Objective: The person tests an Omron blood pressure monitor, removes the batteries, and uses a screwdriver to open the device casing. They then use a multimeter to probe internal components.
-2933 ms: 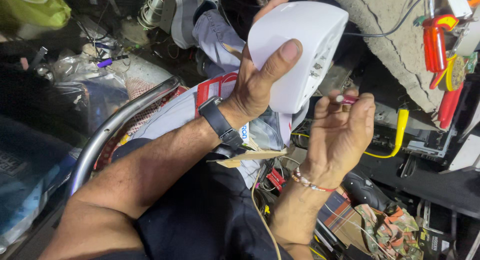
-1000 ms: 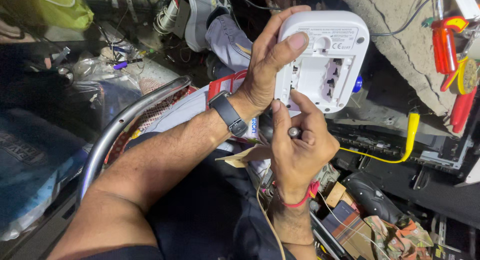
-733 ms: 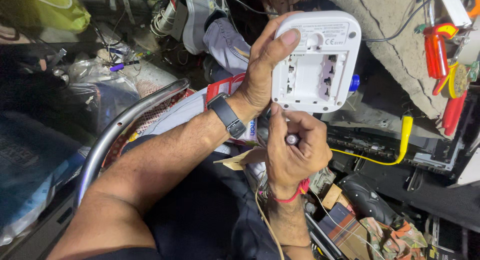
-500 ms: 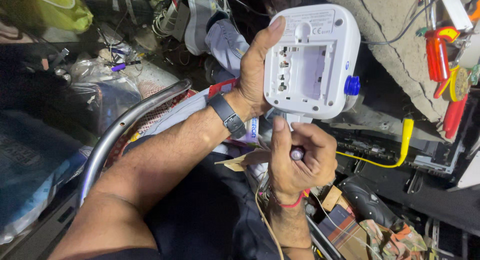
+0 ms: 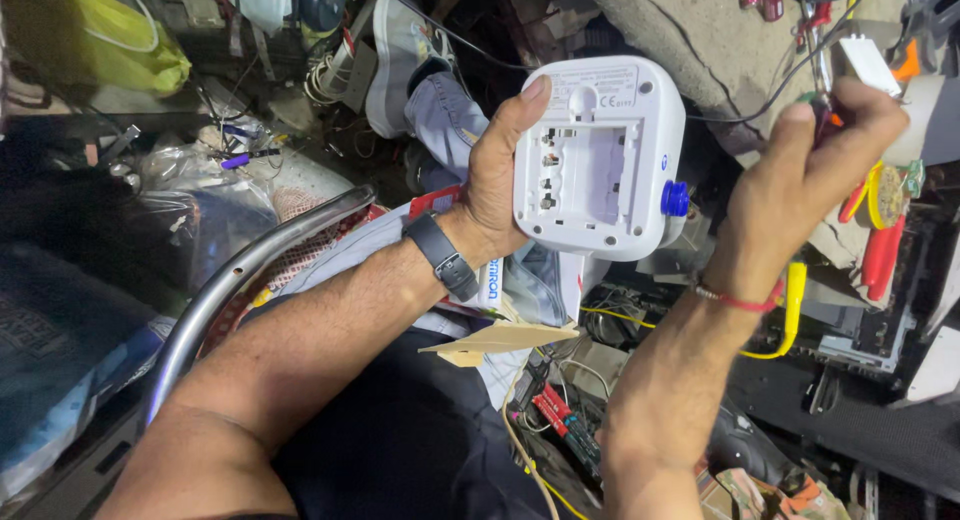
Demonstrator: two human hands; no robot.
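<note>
Head view: right hand [image 5: 800, 180] gone from under the white device [image 5: 600, 155], now raised at right of frame, fingers pinched near red-handled tools [image 5: 880, 250]; whether gripping anything, cannot tell. Left hand [image 5: 495, 185] clasped around device's left edge, upper centre, back facing up, open battery bay showing, blue knob [image 5: 675, 198] on right side. Best kept steady, bay tilted toward eyes, wrist braced.

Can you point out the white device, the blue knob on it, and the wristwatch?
White device [image 5: 590, 160]: head view, on its open back compartment.
Blue knob [image 5: 675, 198]: head view, on the round knob at the device's right edge.
Wristwatch [image 5: 440, 255]: head view, on the dark band around the left wrist.
</note>
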